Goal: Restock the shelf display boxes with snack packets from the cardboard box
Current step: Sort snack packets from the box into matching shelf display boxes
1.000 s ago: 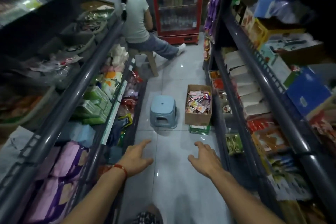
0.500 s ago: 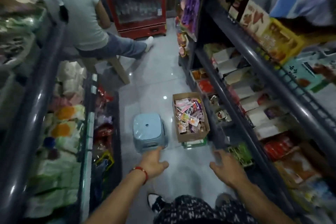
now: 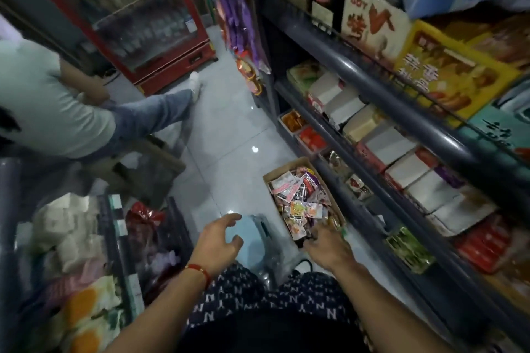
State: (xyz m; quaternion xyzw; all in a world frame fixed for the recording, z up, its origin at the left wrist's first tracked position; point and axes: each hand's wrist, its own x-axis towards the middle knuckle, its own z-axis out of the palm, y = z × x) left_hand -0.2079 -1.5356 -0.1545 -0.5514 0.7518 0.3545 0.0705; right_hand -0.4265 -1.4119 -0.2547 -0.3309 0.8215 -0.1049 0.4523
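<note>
Nearest, the left hand (image 3: 219, 241) hovers with fingers spread and holding nothing over the pale blue plastic stool (image 3: 252, 233), which stands just left of the open brown cardboard box (image 3: 289, 173) on the floor. The right hand (image 3: 327, 246) reaches the box's near end; blur hides whether its fingers grip anything. Loose, glossy snack packets (image 3: 301, 203) are heaped in the box, so a hurried grab could spill some onto the tiles. Right of the box, the white cardboard display boxes (image 3: 413, 169) sit crowded; packets could land in the wrong one. Beyond the box, a seated person's outstretched leg (image 3: 155, 109) narrows the aisle.
</note>
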